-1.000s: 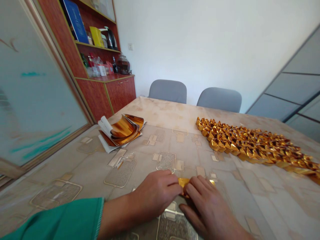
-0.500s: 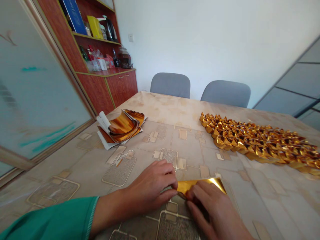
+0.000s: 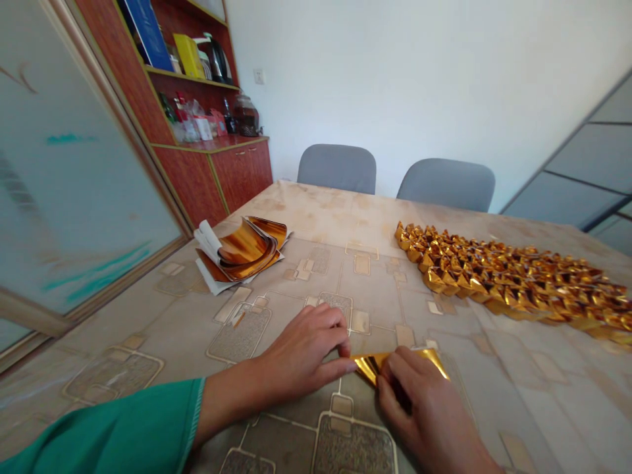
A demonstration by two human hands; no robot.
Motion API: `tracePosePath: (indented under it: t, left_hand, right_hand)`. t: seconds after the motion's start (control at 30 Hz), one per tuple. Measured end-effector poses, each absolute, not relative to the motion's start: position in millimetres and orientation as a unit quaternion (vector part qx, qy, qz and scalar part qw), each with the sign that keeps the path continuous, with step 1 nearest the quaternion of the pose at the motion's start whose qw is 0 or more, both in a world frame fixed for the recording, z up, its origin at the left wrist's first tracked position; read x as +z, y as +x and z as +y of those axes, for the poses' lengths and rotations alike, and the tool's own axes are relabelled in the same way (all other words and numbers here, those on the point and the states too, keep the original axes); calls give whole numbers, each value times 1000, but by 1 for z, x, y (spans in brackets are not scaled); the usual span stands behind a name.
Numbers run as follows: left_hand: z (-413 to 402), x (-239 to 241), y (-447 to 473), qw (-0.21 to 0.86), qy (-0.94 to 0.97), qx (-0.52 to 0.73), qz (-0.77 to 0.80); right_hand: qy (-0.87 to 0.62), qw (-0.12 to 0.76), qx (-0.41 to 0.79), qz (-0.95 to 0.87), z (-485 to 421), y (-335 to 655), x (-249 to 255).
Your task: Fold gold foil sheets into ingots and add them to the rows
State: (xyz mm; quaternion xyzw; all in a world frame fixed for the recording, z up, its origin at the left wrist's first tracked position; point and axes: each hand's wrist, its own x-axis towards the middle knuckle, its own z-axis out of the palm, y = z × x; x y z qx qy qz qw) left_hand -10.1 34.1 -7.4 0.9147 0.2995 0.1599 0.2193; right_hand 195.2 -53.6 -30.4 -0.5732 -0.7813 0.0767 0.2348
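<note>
A piece of gold foil paper (image 3: 368,367) lies on the patterned tablecloth in front of me, its left corner folded to a slant. My left hand (image 3: 316,349) pinches that left tip between thumb and curled fingers. My right hand (image 3: 419,395) is closed over the middle of the sheet, fingertips pressed on the fold and hiding part of it. The shiny right end of the paper sticks out beyond my right knuckles.
Rows of folded gold foil pieces (image 3: 508,276) spread over the table's right side. A stack of gold foil sheets (image 3: 247,249) with white backs sits at the left. Two grey chairs (image 3: 336,168) stand behind the table (image 3: 316,209). A red wooden cabinet (image 3: 241,171) is at the back left.
My right hand has shifted slightly right and up along the foil paper. More of the slanted fold at the left corner now shows. My left hand stays at the left tip.
</note>
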Motion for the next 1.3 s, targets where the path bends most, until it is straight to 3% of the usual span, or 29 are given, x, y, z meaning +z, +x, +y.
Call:
tracePosePath:
  t: [0.53, 1.3]
  left_hand:
    - [37, -8, -8, 220, 922, 159, 277]
    - [37, -17, 1, 188, 914, 165, 319]
  right_hand:
    - [-577, 241, 85, -776, -52, 196, -28]
    - [-588, 233, -22, -774, -50, 194, -41]
